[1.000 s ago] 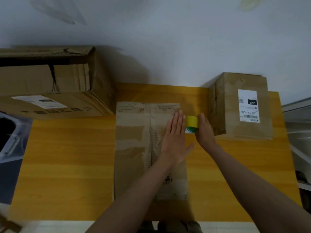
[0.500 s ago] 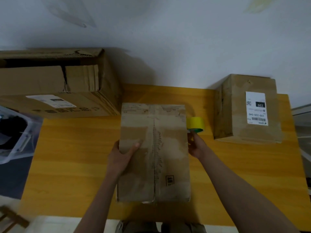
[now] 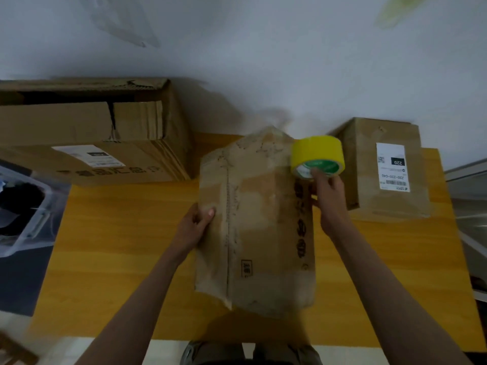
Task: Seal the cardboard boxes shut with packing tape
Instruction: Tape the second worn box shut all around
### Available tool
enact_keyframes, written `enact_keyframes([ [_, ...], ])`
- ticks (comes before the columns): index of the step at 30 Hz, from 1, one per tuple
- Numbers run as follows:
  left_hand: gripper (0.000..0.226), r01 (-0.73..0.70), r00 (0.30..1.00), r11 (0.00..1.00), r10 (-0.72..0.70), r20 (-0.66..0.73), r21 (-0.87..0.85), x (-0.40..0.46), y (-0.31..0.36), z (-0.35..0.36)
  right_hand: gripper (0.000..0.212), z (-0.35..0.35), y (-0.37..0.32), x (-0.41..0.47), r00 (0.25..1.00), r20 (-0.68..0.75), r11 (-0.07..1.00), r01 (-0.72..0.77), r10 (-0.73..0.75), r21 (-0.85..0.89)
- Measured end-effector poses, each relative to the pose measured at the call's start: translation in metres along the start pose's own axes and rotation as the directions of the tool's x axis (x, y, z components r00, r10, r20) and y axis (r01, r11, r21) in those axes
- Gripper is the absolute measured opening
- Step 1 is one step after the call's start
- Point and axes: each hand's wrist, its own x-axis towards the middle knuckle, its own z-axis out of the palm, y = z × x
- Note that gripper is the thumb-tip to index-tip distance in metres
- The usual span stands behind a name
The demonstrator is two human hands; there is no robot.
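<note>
A long, worn cardboard box (image 3: pixel 258 219) is tilted up off the yellow table (image 3: pixel 118 233), rolled so its right side face with dark printing shows. My left hand (image 3: pixel 193 225) grips its left edge, thumb on the top face. My right hand (image 3: pixel 328 196) holds a roll of yellow packing tape (image 3: pixel 317 159) raised beside the box's far right corner, a finger hooked into the roll's green-printed core. Whether that hand also touches the box I cannot tell.
A large open cardboard box (image 3: pixel 87 133) lies at the back left against the wall. A smaller box with a white shipping label (image 3: pixel 387 167) stands at the right. A clear plastic bin (image 3: pixel 23 212) sits off the table's left edge.
The tape roll, resting on the table before, is now lifted in my right hand. The box has been tipped up and rolled, and my left hand went from its top to its left edge.
</note>
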Motion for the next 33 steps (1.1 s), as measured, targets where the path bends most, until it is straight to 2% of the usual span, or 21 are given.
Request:
enact_keyframes([
  [2,0.084,-0.194,0.970,0.969,0.213,-0.115,0.154,-0.001,0.015,0.010,0.022,0.001,-0.026,-0.009,0.972,0.017,0.939,0.233,-0.236,-0.254],
  [3,0.086,-0.336,0.922,0.924,0.362,-0.136,0.183,-0.003,0.026,0.012,0.019,0.006,-0.035,-0.012,0.942,0.044,0.863,0.322,-0.331,-0.389],
  [4,0.086,-0.464,0.866,0.871,0.484,-0.122,0.161,-0.007,0.042,0.013,0.021,0.015,-0.041,-0.014,0.913,0.079,0.775,0.384,-0.401,-0.502],
  [6,0.089,-0.612,0.787,0.786,0.616,-0.030,0.089,-0.012,0.077,0.011,0.033,0.038,-0.051,-0.020,0.873,0.152,0.623,0.444,-0.464,-0.644],
  [8,0.102,-0.653,0.755,0.738,0.652,0.066,0.169,0.001,0.107,0.005,0.037,0.056,-0.055,-0.024,0.855,0.178,0.551,0.459,-0.487,-0.697],
  [12,0.122,-0.665,0.740,0.627,0.627,0.243,0.407,0.052,0.139,-0.006,0.038,0.067,-0.062,-0.026,0.814,0.207,0.498,0.511,-0.543,-0.701],
  [14,0.121,-0.687,0.722,0.581,0.615,0.318,0.436,0.065,0.147,-0.002,0.048,0.063,-0.062,-0.023,0.809,0.207,0.462,0.501,-0.550,-0.732],
  [18,0.117,-0.693,0.716,0.578,0.623,0.316,0.432,0.068,0.148,0.006,0.042,0.054,-0.055,-0.012,0.727,0.284,0.397,0.609,-0.625,-0.687],
  [21,0.119,-0.671,0.729,0.538,0.606,0.319,0.511,0.069,0.147,0.001,0.035,0.036,-0.061,-0.009,0.720,0.253,0.485,0.643,-0.646,-0.592],
  [25,0.117,-0.647,0.754,0.556,0.567,0.332,0.522,0.064,0.151,0.001,0.045,-0.029,-0.056,0.002,0.772,0.058,0.603,0.539,-0.634,-0.589],
  [27,0.117,-0.642,0.762,0.572,0.552,0.339,0.511,0.063,0.152,0.004,0.044,-0.041,-0.045,0.003,0.800,0.036,0.630,0.499,-0.599,-0.595],
  [30,0.120,-0.640,0.765,0.583,0.541,0.348,0.501,0.066,0.151,0.002,0.031,-0.026,-0.025,0.004,0.868,0.038,0.775,0.461,-0.496,-0.433],
  [33,0.119,-0.652,0.758,0.611,0.546,0.358,0.449,0.070,0.148,0.001,0.027,-0.011,0.008,0.013,0.940,0.036,0.911,0.338,-0.340,-0.238],
])
